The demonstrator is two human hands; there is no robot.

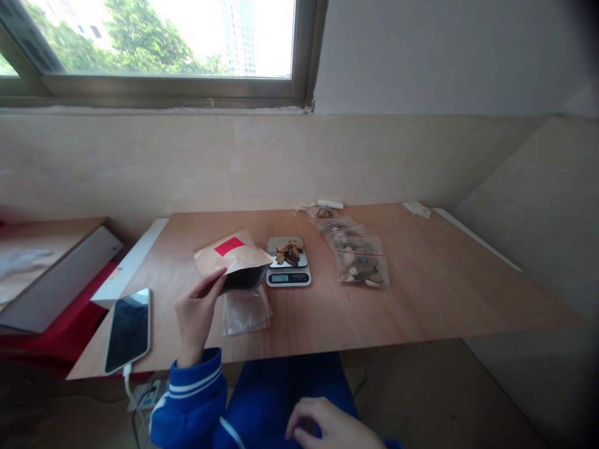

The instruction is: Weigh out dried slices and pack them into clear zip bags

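Observation:
My left hand [199,312] pinches the rim of a brown kraft paper pouch [250,257] with a red label. The pouch is tilted, and its dark mouth gapes toward me. Just right of it stands a small digital kitchen scale [289,279], with several brown dried pieces [291,251] on its plate. Below the pouch lie clear plastic bags [246,315], partly covered by it. My right hand [327,424] hovers low over my lap, its fingers loosely curled and apart from the thumb, with nothing visible in it.
Several zip bags of dried pieces [362,271] overlap in a row right of the scale. A phone [130,330] with a white cable lies at the table's left edge. A white crumpled scrap [416,209] is at the back right, by the wall.

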